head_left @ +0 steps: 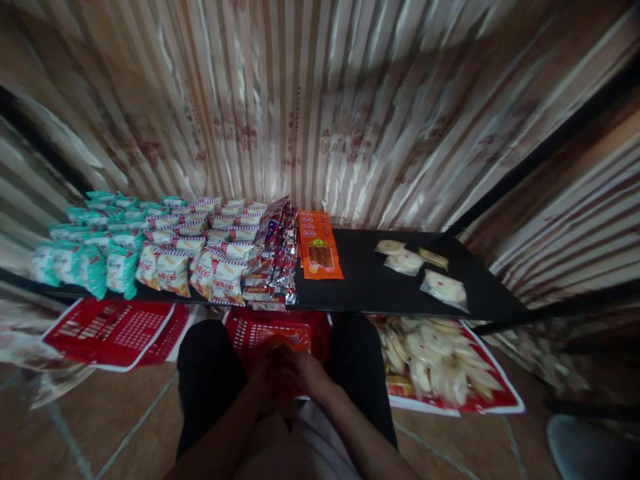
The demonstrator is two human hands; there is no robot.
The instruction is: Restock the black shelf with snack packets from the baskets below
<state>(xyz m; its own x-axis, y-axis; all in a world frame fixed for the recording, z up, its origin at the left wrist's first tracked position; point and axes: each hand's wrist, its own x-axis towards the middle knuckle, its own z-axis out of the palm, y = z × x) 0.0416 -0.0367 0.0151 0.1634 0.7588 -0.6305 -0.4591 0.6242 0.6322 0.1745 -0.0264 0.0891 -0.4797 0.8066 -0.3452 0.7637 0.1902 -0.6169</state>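
Note:
My left hand (pixel 263 379) and my right hand (pixel 306 372) come together low in front of me, between my knees. Their fingers are curled in shadow around something dark and reddish that I cannot make out. Just beyond them is a red plastic basket (pixel 244 328), with an orange packet (pixel 296 339) in it. On the black shelf (pixel 350 293) above lies another orange packet (pixel 320 250), flat, with a picture of brown sticks. Left of it stand rows of dark red and silver packets (pixel 273 257), white snack bags (pixel 227 277) and teal snack bags (pixel 121 270).
Clear-wrapped pale round pieces (pixel 403 261) and a small yellowish packet (pixel 433 258) lie on the shelf's right half. Below right, a red basket (pixel 500 393) holds many more. Another red basket (pixel 115 333) is below left. A striped curtain (pixel 310 100) hangs behind; dark shelf posts (pixel 545 143) slant up.

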